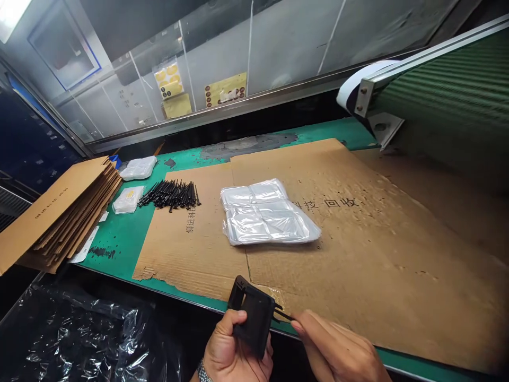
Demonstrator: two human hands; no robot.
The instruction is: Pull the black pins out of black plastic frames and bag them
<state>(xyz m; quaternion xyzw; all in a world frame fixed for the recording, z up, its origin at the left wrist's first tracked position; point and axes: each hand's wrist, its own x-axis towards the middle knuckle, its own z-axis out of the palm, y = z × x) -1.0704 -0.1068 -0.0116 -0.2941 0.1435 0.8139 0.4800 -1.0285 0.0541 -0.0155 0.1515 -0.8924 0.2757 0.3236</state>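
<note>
Below, left hand (237, 356) around a black frame (254, 316), right hand (338, 347) pinching a black pin (283, 314).

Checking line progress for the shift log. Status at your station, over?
Left hand gripping black plastic frame. Right hand pinching black pin at frame's edge. Loose pins and plastic pack ahead on cardboard, apart from hands.
</note>
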